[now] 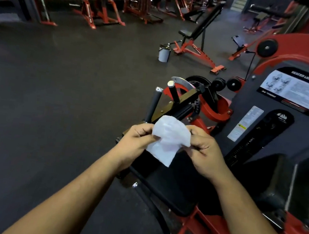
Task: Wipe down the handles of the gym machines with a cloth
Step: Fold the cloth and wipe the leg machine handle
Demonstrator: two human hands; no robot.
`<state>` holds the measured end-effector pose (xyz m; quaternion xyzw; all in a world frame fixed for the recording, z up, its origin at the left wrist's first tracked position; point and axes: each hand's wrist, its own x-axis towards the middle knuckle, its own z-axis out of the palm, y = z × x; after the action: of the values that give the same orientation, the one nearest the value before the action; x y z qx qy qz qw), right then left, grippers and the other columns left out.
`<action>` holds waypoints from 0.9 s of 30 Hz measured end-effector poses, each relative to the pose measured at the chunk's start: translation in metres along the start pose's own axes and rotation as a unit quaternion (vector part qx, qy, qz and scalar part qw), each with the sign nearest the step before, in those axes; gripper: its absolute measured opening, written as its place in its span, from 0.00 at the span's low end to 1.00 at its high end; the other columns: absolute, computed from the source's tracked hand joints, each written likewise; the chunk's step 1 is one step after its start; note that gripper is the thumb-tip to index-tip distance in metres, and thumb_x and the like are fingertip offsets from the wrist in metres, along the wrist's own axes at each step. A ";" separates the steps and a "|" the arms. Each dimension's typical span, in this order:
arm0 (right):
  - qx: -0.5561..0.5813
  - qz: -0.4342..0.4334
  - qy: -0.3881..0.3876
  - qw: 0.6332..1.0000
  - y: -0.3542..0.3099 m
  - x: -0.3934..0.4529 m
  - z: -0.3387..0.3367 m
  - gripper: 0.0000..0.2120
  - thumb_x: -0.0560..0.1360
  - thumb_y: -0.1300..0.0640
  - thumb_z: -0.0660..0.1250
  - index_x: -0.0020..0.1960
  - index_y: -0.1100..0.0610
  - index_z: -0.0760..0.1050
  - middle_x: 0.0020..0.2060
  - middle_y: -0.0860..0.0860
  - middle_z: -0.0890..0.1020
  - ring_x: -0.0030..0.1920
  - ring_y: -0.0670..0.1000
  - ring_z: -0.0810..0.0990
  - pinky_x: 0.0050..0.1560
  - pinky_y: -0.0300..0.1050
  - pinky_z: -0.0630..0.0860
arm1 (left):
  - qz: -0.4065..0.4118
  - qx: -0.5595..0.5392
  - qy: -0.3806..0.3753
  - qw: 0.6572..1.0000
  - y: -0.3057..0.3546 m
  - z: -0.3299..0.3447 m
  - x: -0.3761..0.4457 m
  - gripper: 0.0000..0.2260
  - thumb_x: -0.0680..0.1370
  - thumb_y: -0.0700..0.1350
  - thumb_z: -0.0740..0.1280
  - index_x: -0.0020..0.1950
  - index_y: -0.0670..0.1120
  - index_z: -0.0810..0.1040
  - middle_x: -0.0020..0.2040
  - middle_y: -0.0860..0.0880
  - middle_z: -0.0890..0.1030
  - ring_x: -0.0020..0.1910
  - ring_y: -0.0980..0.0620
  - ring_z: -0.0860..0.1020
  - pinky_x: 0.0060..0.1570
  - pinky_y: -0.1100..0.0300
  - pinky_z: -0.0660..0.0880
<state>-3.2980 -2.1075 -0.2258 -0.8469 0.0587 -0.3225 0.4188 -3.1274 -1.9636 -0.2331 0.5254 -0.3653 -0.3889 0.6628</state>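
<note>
Both hands pinch a crumpled white cloth [168, 140] between them at chest height, the left hand [137, 136] gripping its left edge, the right hand [203, 152] its right. Just beyond the cloth stands the nearest black rubber-sleeved handle with a chrome cap [153, 105], rising from the red and black leg-curl machine [279, 105]. Its long axis runs almost upright, tilted slightly right, and it lies ahead and a little left, so the left hand looks nearer.
</note>
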 end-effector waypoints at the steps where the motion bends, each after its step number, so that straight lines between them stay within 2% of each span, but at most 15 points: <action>1: -0.026 -0.001 0.003 1.000 0.001 0.000 0.001 0.18 0.72 0.79 0.65 0.53 0.63 0.86 0.56 0.51 0.82 0.58 0.53 0.82 0.55 0.52 0.80 | -0.006 -0.001 -0.007 1.000 0.001 -0.001 0.002 0.12 0.81 0.35 0.66 0.51 0.48 0.87 0.51 0.45 0.86 0.51 0.48 0.83 0.50 0.55 0.77; 3: -0.077 -0.005 0.012 0.997 0.004 -0.005 0.003 0.19 0.72 0.77 0.67 0.54 0.60 0.86 0.56 0.51 0.82 0.58 0.53 0.82 0.57 0.51 0.78 | -0.022 -0.014 -0.023 0.999 -0.002 -0.002 0.005 0.12 0.80 0.35 0.64 0.50 0.46 0.87 0.51 0.43 0.86 0.50 0.46 0.83 0.47 0.55 0.77; 6: -0.144 -0.020 0.022 0.989 0.005 -0.017 0.004 0.22 0.71 0.77 0.70 0.56 0.55 0.86 0.57 0.51 0.80 0.57 0.51 0.81 0.57 0.51 0.79 | -0.096 -0.098 -0.012 0.990 -0.012 0.002 0.010 0.14 0.80 0.46 0.60 0.51 0.45 0.86 0.54 0.39 0.85 0.51 0.39 0.80 0.42 0.53 0.77; 8: -0.164 -0.022 0.028 0.986 0.006 -0.023 0.001 0.21 0.71 0.75 0.72 0.56 0.54 0.87 0.57 0.51 0.80 0.56 0.49 0.81 0.55 0.47 0.79 | -0.141 -0.124 -0.024 0.982 -0.019 0.008 0.014 0.18 0.83 0.52 0.60 0.56 0.44 0.85 0.57 0.38 0.84 0.54 0.39 0.80 0.48 0.49 0.77; 9: -0.172 -0.023 0.032 0.984 0.008 -0.025 -0.001 0.20 0.72 0.74 0.73 0.56 0.54 0.87 0.57 0.50 0.80 0.56 0.47 0.81 0.56 0.44 0.78 | -0.151 -0.122 -0.036 0.980 -0.022 0.011 0.016 0.17 0.82 0.54 0.63 0.59 0.44 0.84 0.59 0.38 0.83 0.56 0.40 0.81 0.52 0.48 0.77; 11: -0.174 -0.014 0.050 0.983 0.015 -0.030 -0.007 0.20 0.71 0.74 0.74 0.56 0.54 0.86 0.57 0.50 0.80 0.58 0.46 0.80 0.57 0.42 0.78 | -0.151 -0.105 -0.071 0.980 -0.025 0.018 0.021 0.18 0.77 0.48 0.70 0.66 0.45 0.81 0.61 0.39 0.83 0.57 0.43 0.81 0.57 0.47 0.77; 14: -0.138 0.031 0.100 0.985 0.030 -0.040 -0.019 0.20 0.72 0.74 0.71 0.56 0.54 0.86 0.56 0.49 0.81 0.58 0.47 0.81 0.58 0.42 0.78 | -0.147 -0.085 -0.079 0.982 -0.034 0.030 0.031 0.23 0.74 0.36 0.74 0.69 0.46 0.78 0.55 0.41 0.83 0.54 0.44 0.82 0.51 0.51 0.80; 16: -0.065 0.104 0.158 0.980 0.038 -0.049 -0.022 0.21 0.74 0.74 0.71 0.58 0.52 0.84 0.55 0.48 0.83 0.57 0.47 0.82 0.57 0.43 0.79 | -0.140 -0.067 -0.058 0.986 -0.044 0.037 0.040 0.22 0.76 0.33 0.73 0.68 0.46 0.77 0.53 0.42 0.83 0.53 0.45 0.82 0.52 0.51 0.80; 17: 0.016 0.155 0.190 0.969 0.044 -0.054 -0.021 0.21 0.76 0.74 0.69 0.60 0.52 0.82 0.54 0.50 0.84 0.56 0.47 0.82 0.54 0.44 0.80 | -0.137 -0.056 -0.049 0.988 -0.050 0.040 0.045 0.21 0.77 0.33 0.73 0.68 0.46 0.77 0.52 0.43 0.83 0.52 0.46 0.82 0.52 0.52 0.81; 19: 0.217 0.248 0.250 0.910 0.055 -0.062 -0.012 0.19 0.79 0.70 0.65 0.66 0.54 0.77 0.56 0.55 0.84 0.56 0.49 0.83 0.49 0.41 0.79 | -0.134 -0.029 -0.040 0.990 -0.064 0.044 0.051 0.20 0.78 0.34 0.73 0.67 0.47 0.77 0.51 0.44 0.83 0.51 0.48 0.83 0.51 0.53 0.80; 21: 0.385 0.350 0.284 0.805 0.070 -0.071 -0.002 0.18 0.81 0.57 0.65 0.71 0.54 0.72 0.60 0.57 0.83 0.60 0.54 0.82 0.51 0.45 0.80 | -0.139 0.006 -0.042 0.989 -0.082 0.050 0.056 0.19 0.78 0.36 0.74 0.67 0.48 0.78 0.53 0.43 0.84 0.52 0.47 0.83 0.53 0.49 0.80; 22: 0.429 0.391 0.290 0.761 0.079 -0.078 0.004 0.22 0.80 0.48 0.65 0.72 0.53 0.71 0.63 0.58 0.83 0.63 0.57 0.81 0.54 0.49 0.80 | -0.143 0.023 -0.046 0.988 -0.093 0.053 0.058 0.18 0.78 0.36 0.74 0.66 0.48 0.78 0.53 0.43 0.84 0.52 0.46 0.83 0.54 0.48 0.80; 24: 0.450 0.443 0.272 0.726 0.093 -0.092 0.019 0.30 0.76 0.40 0.66 0.72 0.55 0.72 0.64 0.59 0.82 0.65 0.60 0.80 0.60 0.56 0.80 | -0.152 0.052 -0.058 0.985 -0.111 0.057 0.061 0.18 0.77 0.38 0.75 0.66 0.48 0.78 0.53 0.43 0.83 0.51 0.46 0.83 0.54 0.47 0.79; 25: 0.449 0.458 0.270 0.718 0.097 -0.099 0.026 0.30 0.76 0.41 0.68 0.71 0.57 0.73 0.64 0.60 0.82 0.65 0.61 0.80 0.62 0.59 0.79 | -0.161 0.066 -0.071 0.982 -0.120 0.059 0.063 0.19 0.77 0.40 0.75 0.66 0.49 0.78 0.53 0.43 0.83 0.51 0.47 0.83 0.54 0.47 0.79; 27: 0.437 0.484 0.295 0.699 0.104 -0.109 0.039 0.22 0.78 0.50 0.70 0.68 0.60 0.76 0.61 0.61 0.83 0.62 0.61 0.82 0.65 0.61 0.78 | -0.175 0.095 -0.102 0.975 -0.138 0.063 0.068 0.18 0.77 0.40 0.74 0.66 0.48 0.77 0.53 0.43 0.83 0.50 0.47 0.82 0.53 0.48 0.80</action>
<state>-3.3427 -2.1072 -0.3748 -0.2854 0.4335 -0.2978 0.8012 -3.1725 -2.0705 -0.3522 0.5989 -0.3688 -0.5142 0.4908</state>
